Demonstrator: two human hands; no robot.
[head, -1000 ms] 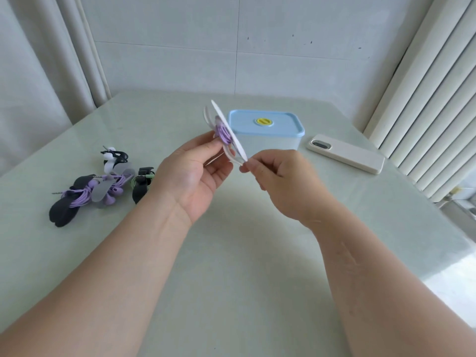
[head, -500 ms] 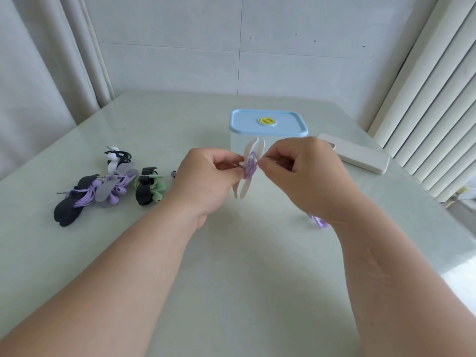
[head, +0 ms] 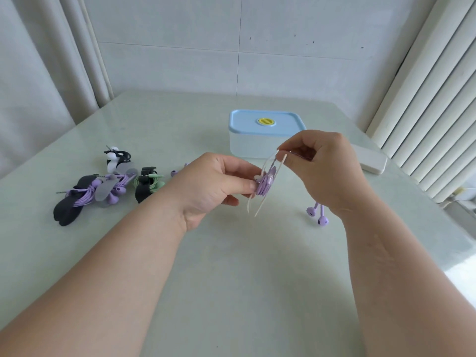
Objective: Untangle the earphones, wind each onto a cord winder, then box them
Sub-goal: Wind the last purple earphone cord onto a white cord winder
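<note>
Two purple earbuds (head: 322, 221) hung free below my right hand (head: 324, 171), over the middle of the table (head: 231, 279) and a little toward its right edge. From that I judged this set only partly wound. My left hand (head: 213, 186) gripped the white cord winder (head: 282, 163) by its core, thumb and fingers curled round it. The purple cord (head: 265, 184) was bunched in several turns between the winder's two flaps. My right hand pinched the cord close to the winder's upper tip. I could not tell whether my fingertips touched the flap as well.

I took the step in hand to be the winding. The next move called for laying the last of the cord round the core without letting the turns slip off, then tucking in the earbuds. Several wound sets (head: 85, 199) lay near the table's left edge. The box (head: 257, 148) stood toward the far edge with its blue lid (head: 244, 122) on, so boxing had not begun.
</note>
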